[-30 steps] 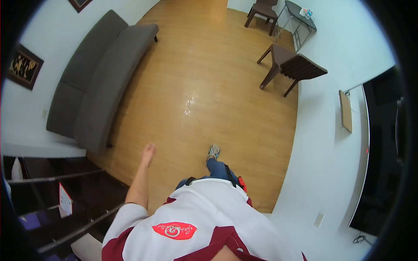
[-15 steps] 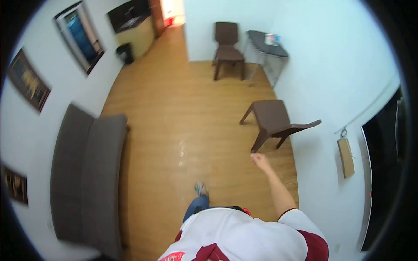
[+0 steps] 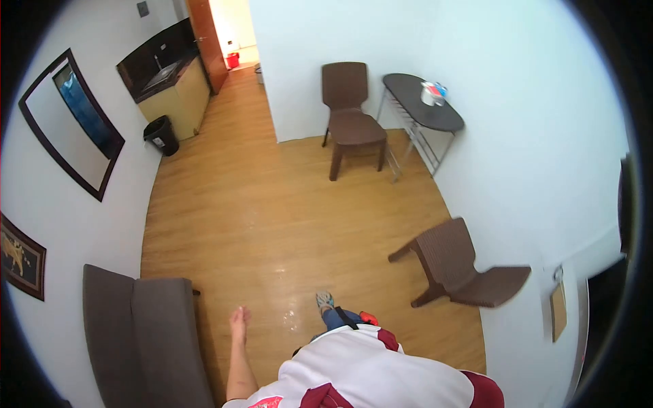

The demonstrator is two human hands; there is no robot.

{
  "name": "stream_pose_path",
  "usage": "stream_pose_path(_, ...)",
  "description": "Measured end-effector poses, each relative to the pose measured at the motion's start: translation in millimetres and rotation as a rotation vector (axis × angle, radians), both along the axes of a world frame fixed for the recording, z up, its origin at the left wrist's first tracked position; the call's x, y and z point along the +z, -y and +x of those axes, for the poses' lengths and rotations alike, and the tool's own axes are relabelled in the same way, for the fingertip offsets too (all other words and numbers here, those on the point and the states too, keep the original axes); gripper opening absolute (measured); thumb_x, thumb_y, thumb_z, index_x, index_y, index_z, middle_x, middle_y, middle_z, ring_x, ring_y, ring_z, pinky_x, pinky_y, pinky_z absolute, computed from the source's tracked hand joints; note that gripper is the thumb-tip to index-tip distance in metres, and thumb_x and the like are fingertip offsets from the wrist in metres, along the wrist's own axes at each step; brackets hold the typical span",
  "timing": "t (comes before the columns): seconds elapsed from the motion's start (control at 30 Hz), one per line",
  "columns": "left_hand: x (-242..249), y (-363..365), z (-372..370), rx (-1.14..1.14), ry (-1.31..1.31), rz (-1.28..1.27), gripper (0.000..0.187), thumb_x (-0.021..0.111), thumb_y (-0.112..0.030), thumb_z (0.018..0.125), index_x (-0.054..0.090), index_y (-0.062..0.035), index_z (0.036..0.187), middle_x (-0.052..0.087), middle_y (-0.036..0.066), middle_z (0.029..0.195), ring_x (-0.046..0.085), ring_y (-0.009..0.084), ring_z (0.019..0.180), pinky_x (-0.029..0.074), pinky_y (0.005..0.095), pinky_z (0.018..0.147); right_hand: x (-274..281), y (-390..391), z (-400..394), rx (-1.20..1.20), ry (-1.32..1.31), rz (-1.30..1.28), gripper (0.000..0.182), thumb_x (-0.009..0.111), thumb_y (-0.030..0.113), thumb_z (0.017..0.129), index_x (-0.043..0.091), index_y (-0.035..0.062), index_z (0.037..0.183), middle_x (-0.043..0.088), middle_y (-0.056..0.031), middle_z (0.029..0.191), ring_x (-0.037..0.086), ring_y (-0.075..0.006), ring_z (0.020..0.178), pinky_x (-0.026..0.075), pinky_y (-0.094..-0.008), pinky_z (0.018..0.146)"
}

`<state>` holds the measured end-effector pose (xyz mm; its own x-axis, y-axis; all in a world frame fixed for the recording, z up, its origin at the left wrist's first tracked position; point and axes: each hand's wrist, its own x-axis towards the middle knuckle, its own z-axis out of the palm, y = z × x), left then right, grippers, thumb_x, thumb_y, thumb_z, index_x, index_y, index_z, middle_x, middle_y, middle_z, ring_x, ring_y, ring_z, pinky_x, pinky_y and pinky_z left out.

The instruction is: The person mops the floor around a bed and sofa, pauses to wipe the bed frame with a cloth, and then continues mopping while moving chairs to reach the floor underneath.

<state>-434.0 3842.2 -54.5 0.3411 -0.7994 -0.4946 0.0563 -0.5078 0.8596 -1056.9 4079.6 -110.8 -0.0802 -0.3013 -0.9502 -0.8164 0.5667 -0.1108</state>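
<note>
My left hand (image 3: 239, 324) is low in the view, left of my body, over the wooden floor. Its fingers are loosely apart and nothing shows in them. The grey sofa (image 3: 166, 333) is the nearest thing, to the left of that hand, with a gap between them. My right hand is out of view. A brown chair (image 3: 445, 255) stands to my right by the wall. One of my shoes (image 3: 324, 300) shows ahead of my white and maroon shirt. Something red (image 3: 368, 317) is at my waist.
Ahead are another brown chair (image 3: 354, 128) and a dark table (image 3: 423, 103) bearing a white container (image 3: 430, 95). A black bin (image 3: 162, 136) stands by a sink counter (image 3: 178, 102) near an open door (image 3: 207, 47). A mirror (image 3: 71, 126) hangs on the left wall.
My left hand has come into view and my right hand has left it. The view has shifted, so the sofa and chairs appear lower and the table looks nearer.
</note>
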Motion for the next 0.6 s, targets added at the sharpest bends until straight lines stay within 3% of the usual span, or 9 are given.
stream_pose_path(0.13, -38, 24, 20, -0.051, -0.054, 0.433, 0.047, 0.055, -0.048, 0.098, 0.065, -0.0059, 0.117, 0.069, 0.006, 0.097, 0.065, 0.018, 0.085, 0.045, 0.0292, 0.066, -27, 296, 30, 0.367, -0.009, -0.17, 0.046, 0.048, 0.041, 0.096, 0.067, 0.0062, 0.119, 0.065, -0.021, 0.123, 0.062, -0.0371, 0.111, 0.047, -0.049, 0.097)
stream_pose_path(0.2, -93, 7, 44, 0.044, -0.288, 0.535, 0.049, 0.053, -0.052, 0.096, 0.065, -0.008, 0.113, 0.068, 0.007, 0.093, 0.064, 0.0205, 0.08, 0.047, 0.0317, 0.065, -1, 484, 67, 0.466, -0.055, -0.314, 0.044, 0.048, 0.038, 0.095, 0.067, 0.0064, 0.119, 0.064, -0.0207, 0.124, 0.062, -0.0377, 0.112, 0.047, -0.0497, 0.098)
stream_pose_path(0.3, -90, 26, 58, 0.006, -0.225, 0.711, 0.046, 0.052, -0.052, 0.097, 0.065, -0.0078, 0.104, 0.066, 0.007, 0.086, 0.062, 0.0208, 0.075, 0.046, 0.033, 0.063, 103, 739, 166, 0.163, 0.041, -0.684, 0.053, 0.049, 0.049, 0.095, 0.069, 0.0039, 0.114, 0.068, -0.024, 0.112, 0.065, -0.0418, 0.104, 0.051, -0.0448, 0.09)
stream_pose_path(0.33, -92, 45, 65, -0.027, -0.194, 0.755, 0.046, 0.052, -0.051, 0.097, 0.065, -0.0077, 0.101, 0.065, 0.007, 0.083, 0.061, 0.0208, 0.073, 0.046, 0.0335, 0.062, 133, 806, 195, 0.14, 0.085, -0.885, 0.052, 0.051, 0.048, 0.096, 0.069, 0.002, 0.112, 0.07, -0.0198, 0.103, 0.067, -0.0355, 0.095, 0.052, -0.0425, 0.082)
stream_pose_path(0.37, -96, 70, 74, -0.065, -0.169, 0.788, 0.046, 0.052, -0.051, 0.097, 0.065, -0.0076, 0.098, 0.065, 0.007, 0.081, 0.06, 0.0209, 0.071, 0.046, 0.0339, 0.062, 148, 862, 225, 0.108, 0.136, -1.079, 0.051, 0.054, 0.048, 0.097, 0.069, 0.0, 0.109, 0.072, -0.0156, 0.094, 0.069, -0.0293, 0.086, 0.054, -0.0402, 0.075)
stream_pose_path(0.47, -109, 188, 117, -0.141, -0.105, 0.778, 0.046, 0.05, -0.051, 0.097, 0.064, -0.0074, 0.09, 0.063, 0.006, 0.074, 0.058, 0.0212, 0.066, 0.045, 0.0352, 0.06, 162, 991, 283, -0.244, 0.563, -1.134, 0.038, 0.055, 0.038, 0.1, 0.071, 0.0037, 0.103, 0.068, -0.0045, 0.08, 0.063, -0.0149, 0.073, 0.05, -0.0298, 0.064)
stream_pose_path(0.5, -113, 238, 136, -0.156, -0.084, 0.749, 0.047, 0.05, -0.05, 0.097, 0.064, -0.0073, 0.087, 0.062, 0.006, 0.072, 0.058, 0.0213, 0.064, 0.045, 0.0357, 0.059, 156, 1012, 299, -0.377, 0.65, -1.064, 0.03, 0.054, 0.032, 0.102, 0.069, 0.0069, 0.095, 0.062, 0.0017, 0.074, 0.056, -0.006, 0.068, 0.044, -0.0221, 0.06)
stream_pose_path(0.57, -125, 352, 189, -0.176, -0.011, 0.658, 0.048, 0.049, -0.05, 0.097, 0.064, -0.0071, 0.081, 0.061, 0.006, 0.067, 0.056, 0.0214, 0.06, 0.045, 0.0366, 0.058, 110, 1038, 305, -0.113, 0.501, -1.003, 0.033, 0.055, 0.037, 0.099, 0.064, 0.0068, 0.087, 0.059, 0.0005, 0.072, 0.055, -0.0098, 0.065, 0.045, -0.0276, 0.059)
stream_pose_path(0.6, -131, 423, 216, -0.193, 0.04, 0.587, 0.049, 0.049, -0.05, 0.098, 0.064, -0.007, 0.079, 0.06, 0.006, 0.065, 0.056, 0.0215, 0.059, 0.045, 0.037, 0.057, 76, 1028, 308, -0.14, 0.369, -0.979, 0.036, 0.056, 0.039, 0.097, 0.065, 0.005, 0.087, 0.061, -0.0028, 0.071, 0.057, -0.0148, 0.064, 0.047, -0.0328, 0.06)
